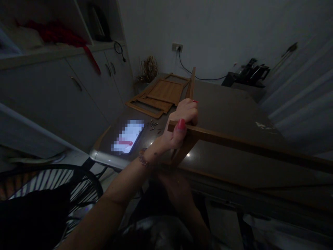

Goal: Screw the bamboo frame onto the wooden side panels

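My left hand point(182, 121) is closed round the corner of a wooden frame point(234, 140), where a long bar running off to the right meets a bar rising toward the back of the table. The thumb, with a red nail, presses on the long bar's front face. A beaded bracelet sits on that wrist. My right hand point(173, 180) is low in the dark, just under the same corner by the table's front edge. Its fingers are lost in shadow.
On the grey table point(234, 107) lie a lit phone point(128, 136), several small screws point(154, 125) and a stack of wooden panels point(161, 94). White cabinets point(78, 86) stand at left, a black device point(248, 73) at the back right, and a wire-backed chair point(59, 184) at lower left.
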The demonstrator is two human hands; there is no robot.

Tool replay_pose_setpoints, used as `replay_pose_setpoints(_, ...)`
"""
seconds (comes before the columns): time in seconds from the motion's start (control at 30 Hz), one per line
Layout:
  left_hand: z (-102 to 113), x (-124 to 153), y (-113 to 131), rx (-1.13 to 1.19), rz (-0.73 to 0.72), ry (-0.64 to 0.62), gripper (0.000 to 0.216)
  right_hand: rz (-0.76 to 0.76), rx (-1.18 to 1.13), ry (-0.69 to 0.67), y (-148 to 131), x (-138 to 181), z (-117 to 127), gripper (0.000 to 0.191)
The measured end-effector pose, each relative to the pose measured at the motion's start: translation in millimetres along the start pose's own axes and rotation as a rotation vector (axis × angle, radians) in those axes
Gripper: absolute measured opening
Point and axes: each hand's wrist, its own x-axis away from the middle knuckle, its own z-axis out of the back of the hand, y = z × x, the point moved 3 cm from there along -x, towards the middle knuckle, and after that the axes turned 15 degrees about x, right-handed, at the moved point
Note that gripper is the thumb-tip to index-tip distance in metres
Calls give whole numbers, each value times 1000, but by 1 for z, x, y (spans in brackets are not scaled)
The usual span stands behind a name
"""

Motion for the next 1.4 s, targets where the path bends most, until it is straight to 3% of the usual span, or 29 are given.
replay_pose_setpoints(0.17, -2, -4, 6, -41, -22, -55, 62, 151, 234, 119, 9, -2, 9, 32)
replay_pose_setpoints(0.37, -2, -8, 9, -21, -1, -71, 61, 332, 77, 7, 19, -3, 2, 19)
replay_pose_setpoints(0.5, -1, -6, 6, 18, 24, -65, 59, 277, 6, -88, 24, 3, -5, 21)
replay_pose_setpoints(0.67, -3, -9, 8, 63, 24, -73, 59, 292, 1, -107, 23, 3, -4, 24)
replay_pose_setpoints(0.77, -5, -13, 10, 92, 41, -101, 59, 293, 37, -38, 19, 0, 0, 24)
replay_pose_setpoints(0.87, -6, -16, 13, 108, 21, -107, 59, 153, 131, 80, 17, -1, 4, 19)
replay_pose_setpoints(1.0, -5, -17, 16, 53, -2, -108, 58, 11, 216, 78, 15, 5, 2, 17)
replay_pose_setpoints(1.4, -5, -16, 15, 36, 2, -121, 58, 13, 217, 138, 9, 2, 7, 18)
